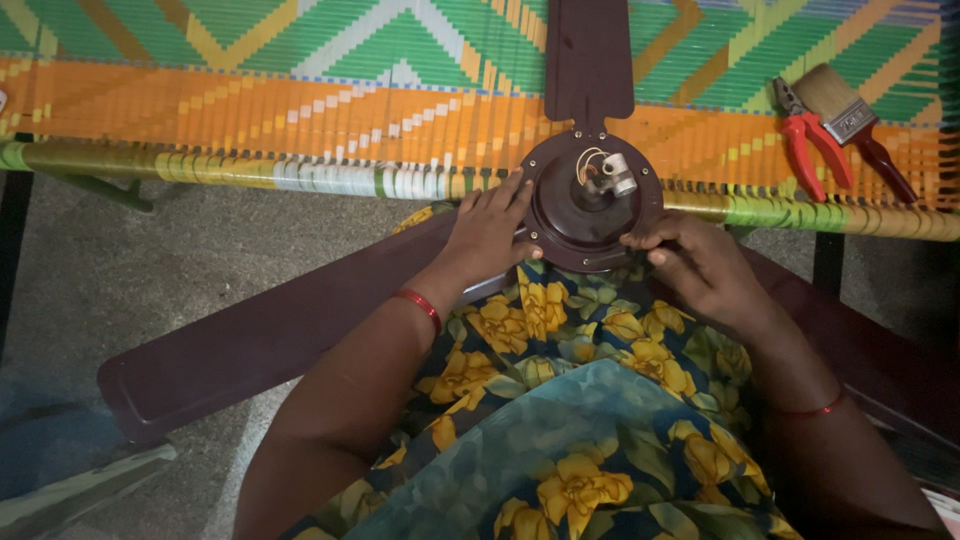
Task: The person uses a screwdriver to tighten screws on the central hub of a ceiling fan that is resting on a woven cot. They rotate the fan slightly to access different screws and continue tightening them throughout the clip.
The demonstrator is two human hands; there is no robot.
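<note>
A dark brown ceiling fan rests on my lap and the edge of a woven cot. Its round motor hub [575, 215] faces up, with short wires and a small white connector [608, 172] at the centre. My left hand [488, 232] grips the hub's left rim where one blade [250, 350] joins. My right hand [700, 262] holds the hub's lower right rim. Another blade [588, 55] runs away over the cot, and a third blade [880, 350] passes under my right arm.
The cot [300, 110] has orange, green and white woven straps and a wrapped rail. Red-handled pliers [812, 140] and a paintbrush [850, 115] lie on it at the right. Grey concrete floor [150, 270] is below, with a cot leg [828, 262] beside my right hand.
</note>
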